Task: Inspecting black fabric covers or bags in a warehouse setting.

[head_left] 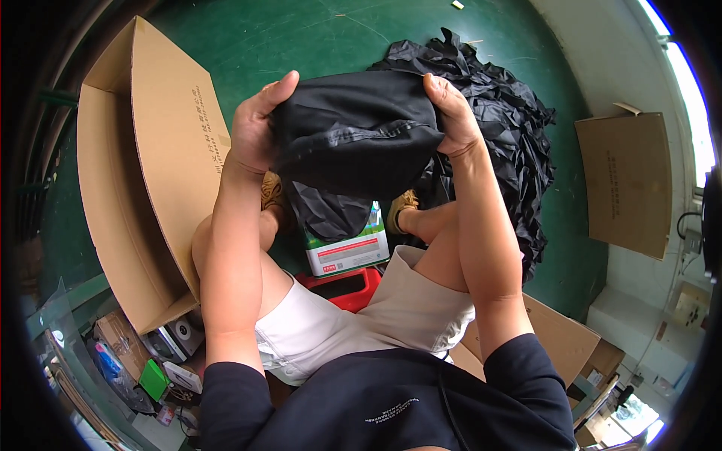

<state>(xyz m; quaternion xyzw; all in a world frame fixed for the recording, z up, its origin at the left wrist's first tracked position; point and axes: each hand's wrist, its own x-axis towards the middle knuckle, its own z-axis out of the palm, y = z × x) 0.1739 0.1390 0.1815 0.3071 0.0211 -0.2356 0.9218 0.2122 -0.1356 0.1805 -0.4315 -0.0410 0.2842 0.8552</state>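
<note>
Shirt fabric, dark, fills the bottom centre of the frame, with pale shorts just above it. At upper centre, the left hand and right hand hold a black cloth piece stretched between them, grasping it by its opposite sides; both thumbs show, while most other fingers are hidden behind it. A shiny seam-like ridge runs across the cloth. Below it, near frame centre, more black fabric drapes over a white-and-green container, with a red plastic item just beside its lower edge. A large open carton stands at left. Beyond the right hand, a crumpled black heap spreads over the green floor. A brown carton leans against the pale wall at far right.
</note>
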